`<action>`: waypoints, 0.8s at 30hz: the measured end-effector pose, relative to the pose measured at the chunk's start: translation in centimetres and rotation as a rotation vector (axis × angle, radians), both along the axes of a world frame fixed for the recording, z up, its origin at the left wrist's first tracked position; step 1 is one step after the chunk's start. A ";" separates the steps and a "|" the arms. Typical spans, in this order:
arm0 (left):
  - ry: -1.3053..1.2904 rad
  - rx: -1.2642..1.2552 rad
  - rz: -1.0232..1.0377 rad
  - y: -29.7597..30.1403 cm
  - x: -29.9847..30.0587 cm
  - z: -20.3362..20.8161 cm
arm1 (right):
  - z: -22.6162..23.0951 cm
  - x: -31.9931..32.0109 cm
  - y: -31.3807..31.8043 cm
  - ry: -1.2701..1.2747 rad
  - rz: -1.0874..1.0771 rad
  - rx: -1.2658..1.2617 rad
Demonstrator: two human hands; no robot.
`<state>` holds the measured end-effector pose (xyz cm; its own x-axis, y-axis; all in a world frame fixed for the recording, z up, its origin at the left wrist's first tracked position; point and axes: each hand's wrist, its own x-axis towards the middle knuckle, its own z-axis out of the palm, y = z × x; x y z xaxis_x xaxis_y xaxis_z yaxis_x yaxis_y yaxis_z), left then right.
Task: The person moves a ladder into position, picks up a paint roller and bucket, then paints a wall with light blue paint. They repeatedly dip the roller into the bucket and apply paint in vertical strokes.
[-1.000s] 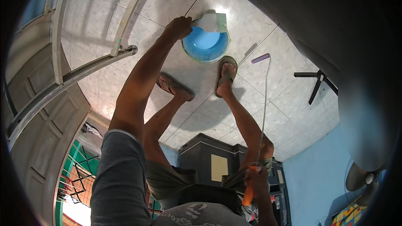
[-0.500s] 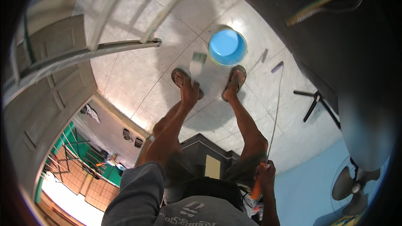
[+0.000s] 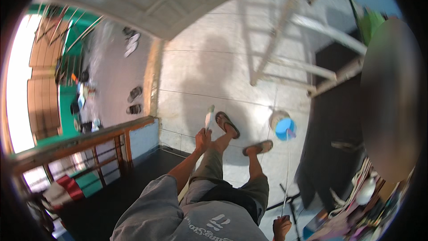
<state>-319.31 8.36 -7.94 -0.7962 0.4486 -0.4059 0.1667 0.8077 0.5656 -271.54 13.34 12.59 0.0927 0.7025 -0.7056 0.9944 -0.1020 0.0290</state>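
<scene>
The left hand (image 3: 203,139), which a second ago held the brush (image 3: 209,118) over the bucket's rim, is now well to the left of the bucket (image 3: 277,119). Half a second ago the brush showed on the right-hand side of the left foot; now it is just to the left of it. The whole view has swung round too, so a wooden railing (image 3: 80,143) has come in to the left of that hand. The right hand (image 3: 281,227) is still low by the lower edge, but the purple roller (image 3: 290,133) far ahead of it now overlaps the bucket, where earlier it showed over bare tile (whether it touches the bucket, I cannot tell).

There is one brush, one roller and one bucket. Two flip-flops (image 3: 270,145) are on the feet, ahead and to the right of the left hand; two dark sandals (image 3: 134,93) lie farther off, ahead and to its left. One black stand (image 3: 290,198) is just ahead of the right hand.

The left hand is closed round the brush handle, the flat white brush pointing forward with pale greenish bristles. The right hand is clenched on the near end of the roller's long, thin rod (image 3: 287,169). The bucket is bright blue inside, its outer wall a dull beige.
</scene>
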 end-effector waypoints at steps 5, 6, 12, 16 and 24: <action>0.028 -0.040 0.214 -9.5 -6.1 3.9 | -1.8 -5.3 1.9 0.105 0.392 0.069; 0.126 -0.023 0.134 -11.7 -7.5 3.7 | -1.3 -8.4 3.3 0.129 0.480 0.059; 0.325 0.005 0.316 -17.3 -18.6 5.9 | -1.1 -27.4 10.1 0.335 0.744 0.282; 0.434 0.088 0.392 -16.2 -28.9 5.5 | -5.4 -38.1 12.7 0.126 0.924 0.239; 0.404 0.143 0.656 -24.8 -41.3 7.1 | -2.8 -65.1 9.7 0.379 0.801 -0.028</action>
